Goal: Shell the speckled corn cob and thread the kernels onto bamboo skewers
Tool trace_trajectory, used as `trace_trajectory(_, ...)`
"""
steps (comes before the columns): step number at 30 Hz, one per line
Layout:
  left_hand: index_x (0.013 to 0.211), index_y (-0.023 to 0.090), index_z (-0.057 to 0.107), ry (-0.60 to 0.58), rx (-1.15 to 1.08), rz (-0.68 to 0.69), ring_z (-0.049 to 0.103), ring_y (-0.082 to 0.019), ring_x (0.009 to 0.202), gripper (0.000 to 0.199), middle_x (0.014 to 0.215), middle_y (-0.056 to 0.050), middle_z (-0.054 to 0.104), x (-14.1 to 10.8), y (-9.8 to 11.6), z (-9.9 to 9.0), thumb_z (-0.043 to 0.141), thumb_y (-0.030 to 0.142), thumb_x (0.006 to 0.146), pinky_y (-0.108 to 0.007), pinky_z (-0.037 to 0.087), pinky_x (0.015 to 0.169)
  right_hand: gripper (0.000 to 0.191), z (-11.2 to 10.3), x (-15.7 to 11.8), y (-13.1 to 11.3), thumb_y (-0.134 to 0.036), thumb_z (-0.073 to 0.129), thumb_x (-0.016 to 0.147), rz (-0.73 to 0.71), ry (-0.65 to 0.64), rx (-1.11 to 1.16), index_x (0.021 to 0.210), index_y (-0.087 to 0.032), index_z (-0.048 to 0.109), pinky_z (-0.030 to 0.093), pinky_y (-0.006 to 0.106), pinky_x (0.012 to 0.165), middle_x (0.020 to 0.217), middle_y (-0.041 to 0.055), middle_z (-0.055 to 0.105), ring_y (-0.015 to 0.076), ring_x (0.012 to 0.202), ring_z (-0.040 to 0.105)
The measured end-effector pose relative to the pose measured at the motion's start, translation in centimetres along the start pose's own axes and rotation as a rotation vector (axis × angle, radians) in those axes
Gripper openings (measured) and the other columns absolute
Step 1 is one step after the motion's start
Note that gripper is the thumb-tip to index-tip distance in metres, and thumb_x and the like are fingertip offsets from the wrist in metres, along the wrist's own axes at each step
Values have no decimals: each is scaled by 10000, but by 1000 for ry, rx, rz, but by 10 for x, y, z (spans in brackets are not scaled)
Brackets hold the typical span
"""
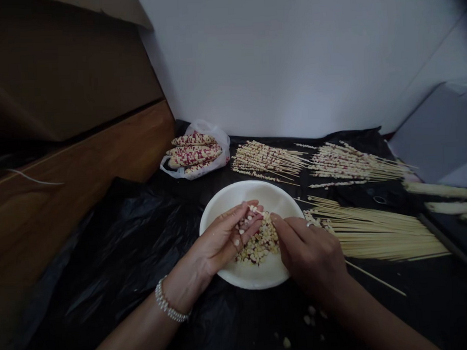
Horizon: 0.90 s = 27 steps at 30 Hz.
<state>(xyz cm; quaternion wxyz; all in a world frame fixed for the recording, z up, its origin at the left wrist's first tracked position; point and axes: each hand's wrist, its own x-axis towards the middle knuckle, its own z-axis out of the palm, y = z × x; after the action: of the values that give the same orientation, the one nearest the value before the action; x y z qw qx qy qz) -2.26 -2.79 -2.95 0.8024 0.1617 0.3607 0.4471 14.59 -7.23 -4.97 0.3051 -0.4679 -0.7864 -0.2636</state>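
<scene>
1. Wall (291, 60), pale, at the back; cardboard box (80, 63), brown, upper left, above a wooden board (102, 154). Lighting dim.
2. Sheet (136, 250), black plastic, creased at left, spread over the work surface.
3. Bowl (252, 283), white, round, on the sheet at centre, beneath both hands. Contents: a heap of kernels (259, 248), cream and yellow with some dark red.
4. Left hand (220, 242), palm turned up and cupped over the bowl, fingers half curled around a small lot of kernels; beaded bracelet (167, 302) at the wrist.
5. Right hand (310, 246), over the bowl's right rim, thumb and fingertips pinched on a thin skewer (375, 278); ring (309, 224) on one finger. Skewer's tip end at the left fingers, too small to read clearly; its tail emerges below the right hand, slanting to lower right.
6. Bag (224, 144), translucent plastic, behind the bowl to the left, holding cobs (192, 157) speckled cream and red.
7. Threaded skewers, two piles: one (269, 158) behind the bowl, another (340, 163) farther right.
8. Sticks (384, 231), many, fanned right of the bowl.
9. Stripped cobs (446, 190), pale, right edge.
10. Stray kernels (309, 318), several, on the sheet in front; slightly blurred.
</scene>
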Motion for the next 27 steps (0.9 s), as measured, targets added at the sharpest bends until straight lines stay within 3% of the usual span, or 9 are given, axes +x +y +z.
trace_trajectory(2, 973, 58, 661, -46, -55, -38, 658, -193, 944, 199, 981, -136, 691, 1, 3, -1, 530, 153, 856, -307, 527, 888, 246, 0, 0, 2, -123, 532, 834, 8, -3, -9, 1055, -127, 639, 330, 280, 543, 738, 24, 637, 120, 607, 523)
trace_trajectory(4, 1003, 53, 648, -90, -64, -38, 633, -219, 1028, 234, 1047, -149, 676, 2, 6, -2, 498, 43, 823, -334, 502, 933, 249, 0, -1, 4, -123, 538, 829, 10, -8, -21, 1055, -134, 642, 327, 280, 545, 738, 23, 638, 122, 610, 527)
trace_trajectory(8, 1020, 60, 640, -74, 4, 49, 611, -216, 1082, 369, 1099, -145, 663, 2, 5, -4, 501, -109, 724, -281, 479, 958, 244, 0, -1, 6, -123, 532, 832, 6, -8, -31, 1046, -140, 648, 322, 279, 545, 733, 23, 640, 121, 605, 525)
trace_trajectory(14, 992, 74, 657, -9, 21, 114, 649, -173, 1006, 270, 1045, -131, 686, 4, 2, -5, 552, -40, 772, -209, 513, 889, 247, 0, 0, 5, -125, 534, 832, 5, -1, -39, 1049, -146, 649, 306, 275, 541, 722, 16, 642, 114, 583, 500)
trace_trajectory(27, 1001, 127, 663, 49, -14, 168, 588, -204, 1121, 316, 1231, -108, 610, 3, 3, -7, 610, -37, 737, -264, 483, 961, 247, -1, -1, 5, -122, 528, 827, -29, -48, -52, 1040, -135, 652, 289, 295, 539, 721, 18, 634, 128, 576, 490)
